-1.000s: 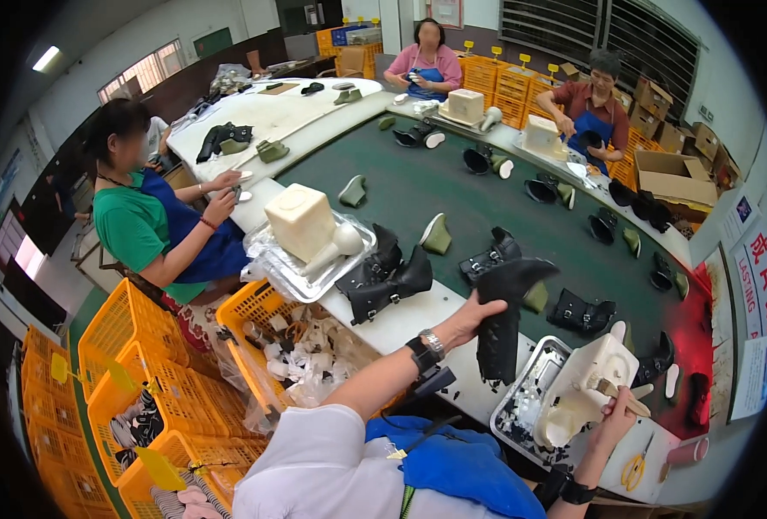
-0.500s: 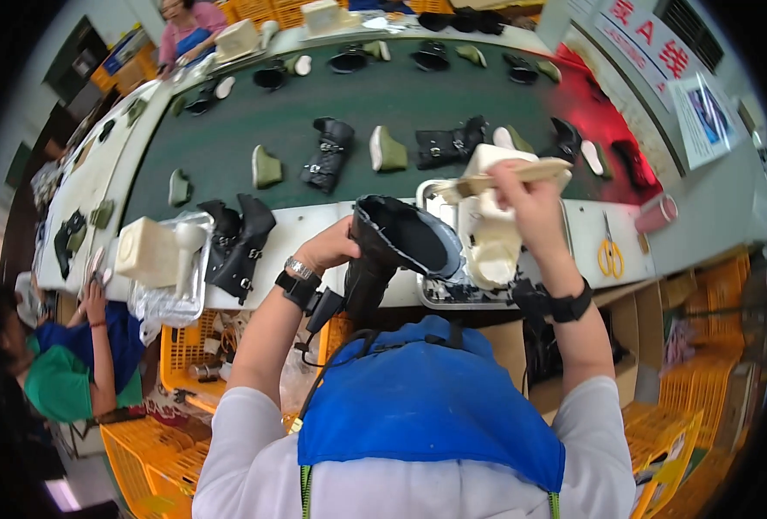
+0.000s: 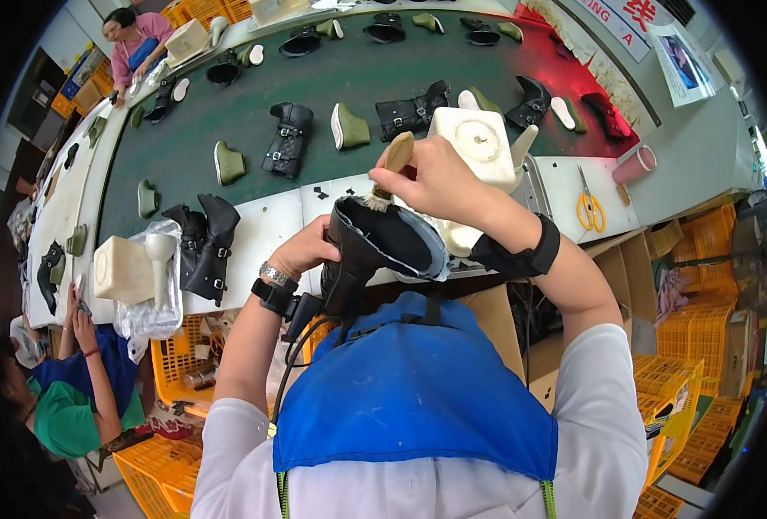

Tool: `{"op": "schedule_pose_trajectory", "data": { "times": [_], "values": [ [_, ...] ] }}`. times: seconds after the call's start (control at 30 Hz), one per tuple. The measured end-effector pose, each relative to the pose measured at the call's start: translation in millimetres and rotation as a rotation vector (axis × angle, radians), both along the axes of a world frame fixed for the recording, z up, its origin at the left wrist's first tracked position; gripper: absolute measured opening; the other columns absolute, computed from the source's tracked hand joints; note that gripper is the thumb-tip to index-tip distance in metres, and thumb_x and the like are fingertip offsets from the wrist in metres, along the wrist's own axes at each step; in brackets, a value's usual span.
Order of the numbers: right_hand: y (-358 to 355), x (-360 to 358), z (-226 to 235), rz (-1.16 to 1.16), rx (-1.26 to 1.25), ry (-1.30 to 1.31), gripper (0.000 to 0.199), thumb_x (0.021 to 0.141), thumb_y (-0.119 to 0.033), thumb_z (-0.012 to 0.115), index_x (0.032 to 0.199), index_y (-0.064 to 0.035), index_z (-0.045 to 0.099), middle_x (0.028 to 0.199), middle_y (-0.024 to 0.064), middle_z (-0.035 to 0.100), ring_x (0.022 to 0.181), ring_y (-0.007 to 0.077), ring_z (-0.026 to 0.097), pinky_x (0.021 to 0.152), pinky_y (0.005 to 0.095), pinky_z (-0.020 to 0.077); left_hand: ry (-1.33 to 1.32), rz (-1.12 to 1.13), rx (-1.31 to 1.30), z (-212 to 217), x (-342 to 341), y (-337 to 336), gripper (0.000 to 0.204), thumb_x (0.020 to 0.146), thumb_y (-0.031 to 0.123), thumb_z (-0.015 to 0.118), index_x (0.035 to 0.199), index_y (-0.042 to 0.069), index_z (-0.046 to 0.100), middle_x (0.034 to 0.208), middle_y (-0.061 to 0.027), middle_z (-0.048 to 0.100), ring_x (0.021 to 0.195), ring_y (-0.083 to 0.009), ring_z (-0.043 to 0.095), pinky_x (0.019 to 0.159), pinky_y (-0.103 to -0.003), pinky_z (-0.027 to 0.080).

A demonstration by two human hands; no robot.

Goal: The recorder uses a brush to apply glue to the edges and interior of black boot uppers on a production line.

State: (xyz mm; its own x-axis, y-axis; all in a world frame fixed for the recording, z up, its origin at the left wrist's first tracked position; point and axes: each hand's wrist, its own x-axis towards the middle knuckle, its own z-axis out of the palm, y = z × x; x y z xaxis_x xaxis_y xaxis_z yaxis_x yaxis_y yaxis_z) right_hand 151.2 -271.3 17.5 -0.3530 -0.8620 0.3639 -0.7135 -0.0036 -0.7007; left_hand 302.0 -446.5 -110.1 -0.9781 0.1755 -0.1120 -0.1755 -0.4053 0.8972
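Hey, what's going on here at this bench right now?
A person in a blue apron holds a black boot upper open with the left hand. The right hand holds a wooden-handled brush, its bristles at the upper's open rim. A white container stands just behind. More boots and green soles lie on the green conveyor belt, yellow scissors lie to the right, and other workers are at the left and far end.
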Motion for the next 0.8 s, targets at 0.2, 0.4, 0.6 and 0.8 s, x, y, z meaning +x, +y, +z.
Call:
{"op": "schedule_pose_trajectory", "data": {
  "times": [0.2,0.4,0.6,0.8],
  "values": [
    [13,0,4,-0.076,0.117,0.054,0.031,0.075,-0.024,0.062,0.062,0.0037,0.058,0.053,0.0179,0.054,0.05,0.0322,0.056,0.048,0.0368,0.043,0.006,0.014,0.025,-4,4,-3,0.066,0.055,0.023,0.083,0.11,0.001,0.054,0.101,-0.004,0.062,0.089,-0.0112,0.059,0.083,-0.025,0.046],
    [21,-4,8,-0.079,0.192,0.104,0.028,0.078,-0.021,0.063,0.068,0.005,0.06,0.05,0.0123,0.054,0.043,0.0204,0.052,0.045,0.0308,0.0394,0.025,0.004,0.031,2,2,4,0.064,0.056,0.022,0.083,0.109,0.001,0.054,0.099,-0.0044,0.063,0.088,-0.0117,0.059,0.083,-0.026,0.046],
    [12,3,10,-0.079,0.139,0.03,0.031,0.076,-0.024,0.062,0.063,0.0029,0.058,0.054,0.0178,0.054,0.052,0.0324,0.056,0.051,0.0382,0.043,-0.036,0.021,0.005,0,0,2,0.064,0.054,0.02,0.083,0.109,0.001,0.054,0.098,-0.0038,0.063,0.087,-0.0112,0.059,0.082,-0.025,0.046],
    [24,-9,-8,-0.156,-0.007,-0.106,0.028,0.077,-0.025,0.062,0.07,0.0022,0.063,0.054,0.0137,0.057,0.048,0.024,0.056,0.047,0.0311,0.042,0.018,0.16,-0.038,1,7,-11,0.062,0.053,0.017,0.083,0.107,0.002,0.055,0.095,-0.0043,0.063,0.085,-0.012,0.06,0.081,-0.026,0.047]
  ]
}}
